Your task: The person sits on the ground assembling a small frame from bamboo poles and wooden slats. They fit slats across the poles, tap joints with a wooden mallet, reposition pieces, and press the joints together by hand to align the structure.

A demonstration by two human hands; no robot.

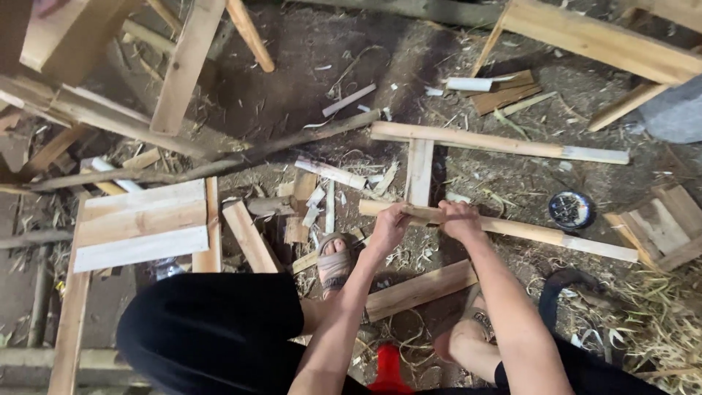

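Note:
My left hand (388,226) and my right hand (461,219) both grip a long pale wooden slat (541,234) that lies across the dirt floor, running from centre to right. A short upright slat (420,172) meets it between my hands and joins a second long slat (497,143) farther away, forming a rough frame. My sandalled foot (335,263) rests just left of my left hand. Another flat board (420,289) lies under my forearms.
A panel of pale boards (139,223) lies at the left. Scrap offcuts and shavings (314,197) litter the ground. A round dark tin (570,209) sits at the right beside a small wooden box (662,228). A long thin stick (219,161) crosses diagonally. A red object (388,369) stands between my knees.

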